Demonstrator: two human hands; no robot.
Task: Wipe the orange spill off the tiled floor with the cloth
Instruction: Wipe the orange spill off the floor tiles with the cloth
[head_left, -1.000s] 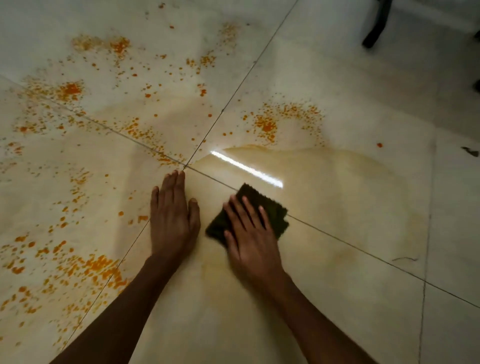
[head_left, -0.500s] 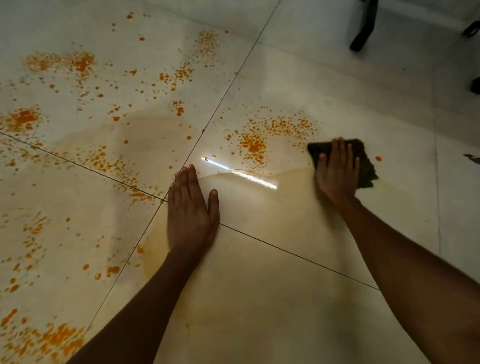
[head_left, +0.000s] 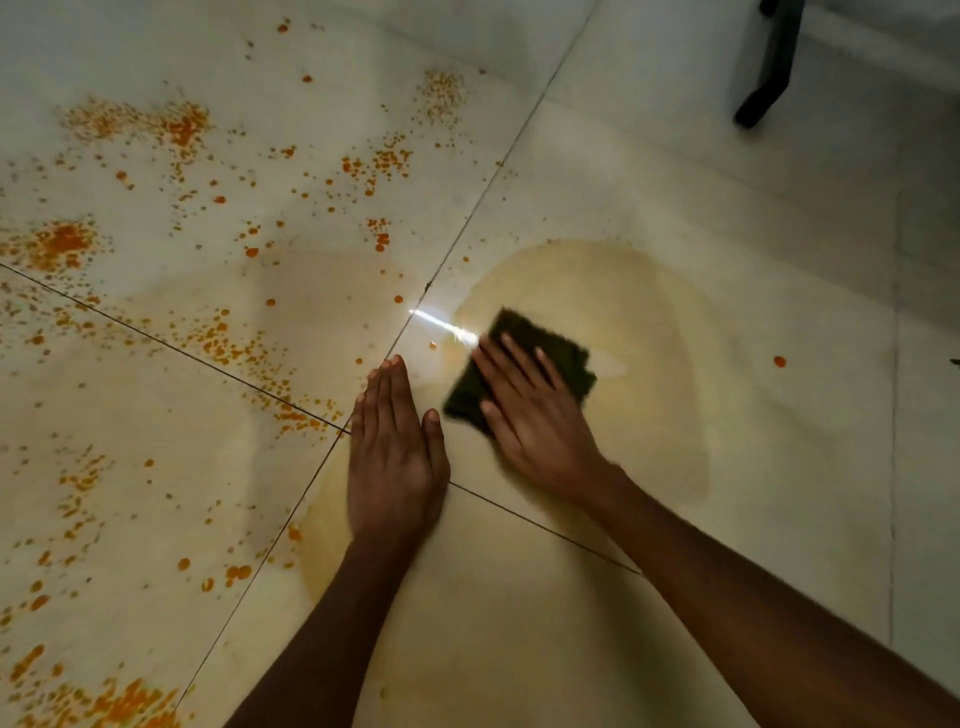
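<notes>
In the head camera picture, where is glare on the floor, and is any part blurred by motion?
Head view: a bright streak of glare lies on the floor beside the cloth; the right hand is slightly motion-blurred, the left hand sharp; the picture's edges are dim.

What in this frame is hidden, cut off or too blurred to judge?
Head view only:
- Cloth: near half covered by the right hand, which is motion-blurred.
- Floor under the left hand: hidden by the flat palm.
- Orange splatter: cut off by left and bottom edges.
- Dark furniture leg: cut off at the top.
</notes>
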